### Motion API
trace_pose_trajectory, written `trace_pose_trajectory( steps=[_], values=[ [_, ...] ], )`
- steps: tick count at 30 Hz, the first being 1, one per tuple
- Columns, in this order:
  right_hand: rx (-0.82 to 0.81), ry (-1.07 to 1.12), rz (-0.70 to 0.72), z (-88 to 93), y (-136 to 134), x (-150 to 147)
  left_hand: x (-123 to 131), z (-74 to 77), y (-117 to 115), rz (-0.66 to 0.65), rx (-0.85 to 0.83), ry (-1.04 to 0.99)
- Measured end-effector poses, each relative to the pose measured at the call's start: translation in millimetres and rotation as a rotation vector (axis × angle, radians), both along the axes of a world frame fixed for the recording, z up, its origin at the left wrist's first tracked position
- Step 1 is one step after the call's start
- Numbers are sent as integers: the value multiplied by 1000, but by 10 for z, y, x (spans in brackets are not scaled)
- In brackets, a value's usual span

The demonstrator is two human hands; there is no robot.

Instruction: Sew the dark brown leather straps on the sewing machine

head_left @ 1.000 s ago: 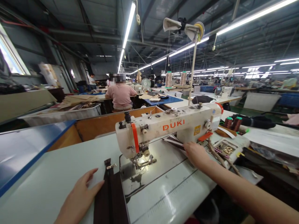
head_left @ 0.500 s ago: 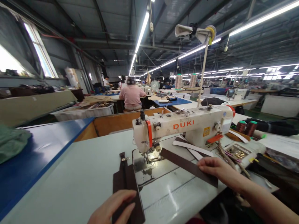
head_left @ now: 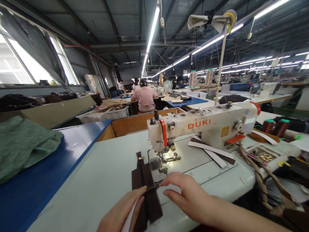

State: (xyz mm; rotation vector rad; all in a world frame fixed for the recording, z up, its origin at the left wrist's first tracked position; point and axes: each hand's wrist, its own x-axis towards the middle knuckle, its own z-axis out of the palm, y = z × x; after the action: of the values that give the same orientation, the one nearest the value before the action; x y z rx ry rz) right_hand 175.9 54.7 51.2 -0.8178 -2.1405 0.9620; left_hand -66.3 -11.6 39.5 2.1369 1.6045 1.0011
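Observation:
A dark brown zipper piece lies on the pale table in front of the white DUKI sewing machine. My left hand is at the bottom edge, fingers closed on a brown strip with a pale underside that rests over the zipper piece. My right hand pinches the same strip's other end just below the lit needle and presser foot. More brown and white strips lie under the machine's arm.
A blue-topped bench with green cloth stands at left. Thread spools, a tray of metal parts and braided cords are at right. A person in pink sits at a table further back.
My right hand took a brown strip from beside the machine and carried it left to the zipper piece. My left hand slid down the zipper piece and now grips the strip too.

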Motion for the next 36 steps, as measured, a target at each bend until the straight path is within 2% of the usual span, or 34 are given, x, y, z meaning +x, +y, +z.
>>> trace_pose_trajectory(
  steps=[3, 5, 7, 9, 11, 14, 16, 20, 24, 27, 31, 34, 36],
  values=[
    [254, -114, 194, -122, 127, -10, -254, 30, 190, 79, 208, 233],
    [314, -213, 338, -200, 172, -28, -279, -51, 350, 103, 274, 421],
    [341, -313, 409, -258, 191, -71, -214, -190, 484, 95, 256, 560],
    [422, -401, 415, -297, 193, -128, -122, -331, 558, 62, 204, 639],
    [586, -464, 397, -326, 185, -184, -57, -429, 575, 38, 184, 684],
    [865, -483, 392, -367, 182, -243, -48, -490, 564, 32, 279, 707],
    [959, -454, 394, -393, 210, -282, -74, -508, 571, 30, 369, 712],
    [956, -460, 338, -410, 344, -451, -116, -546, 593, 42, 460, 680],
    [976, -574, 250, -327, 441, -692, -139, -539, 549, 38, 420, 581],
    [985, -596, 235, -223, 394, -747, -133, -531, 497, 60, 383, 510],
    [996, -611, 169, -214, 217, -552, -41, -632, 492, -17, 467, 552],
    [969, -599, 133, -326, 95, -325, 87, -726, 544, -75, 571, 620],
    [935, -590, 112, -401, 42, -202, 173, -728, 589, -106, 599, 670]
  ],
)
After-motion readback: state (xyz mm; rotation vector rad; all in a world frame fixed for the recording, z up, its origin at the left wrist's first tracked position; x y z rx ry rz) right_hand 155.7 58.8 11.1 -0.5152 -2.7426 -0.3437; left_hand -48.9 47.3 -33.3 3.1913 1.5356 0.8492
